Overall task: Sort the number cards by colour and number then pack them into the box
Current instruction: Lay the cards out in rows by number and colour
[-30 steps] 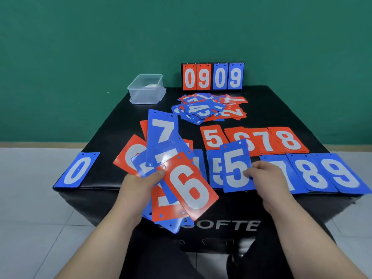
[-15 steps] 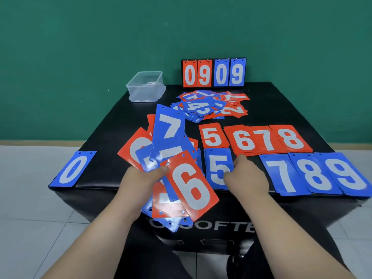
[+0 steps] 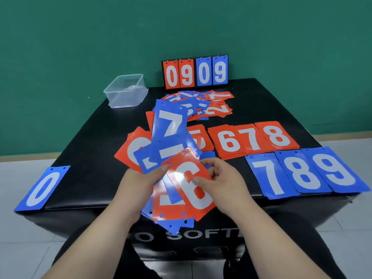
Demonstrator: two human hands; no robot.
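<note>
I have my left hand [image 3: 141, 184] clamped around a loose fan of number cards [image 3: 169, 154] just above the near edge of the black padded table [image 3: 96, 141], thumb pressed on top of the fan. The fan mixes blue and red cards; a blue 7 [image 3: 170, 125] sticks up toward 12 o'clock, and a red 6 [image 3: 190, 182] lies on top, tilted. My right hand [image 3: 223, 182] pinches that red 6 at its right edge, thumb on the face and fingers curled behind.

At 1 o'clock from my hands, red piles showing 6 [image 3: 228, 140], 7 [image 3: 250, 138] and 8 [image 3: 278, 135] lie in a row, overlapping. Nearer, at 3 o'clock, blue piles showing 7 [image 3: 267, 176], 8 [image 3: 305, 174] and 9 [image 3: 338, 170] overlap the same way. A single blue 0 [image 3: 43, 188] lies at 9 o'clock, hanging over the table's left corner.

Toward 12 o'clock sits an unsorted heap of cards [image 3: 209, 105], and behind it a flip scoreboard [image 3: 195, 72] stands upright reading 0909. The clear plastic box [image 3: 125, 91] sits at 11 o'clock, at the far left corner, well apart from my hands.
</note>
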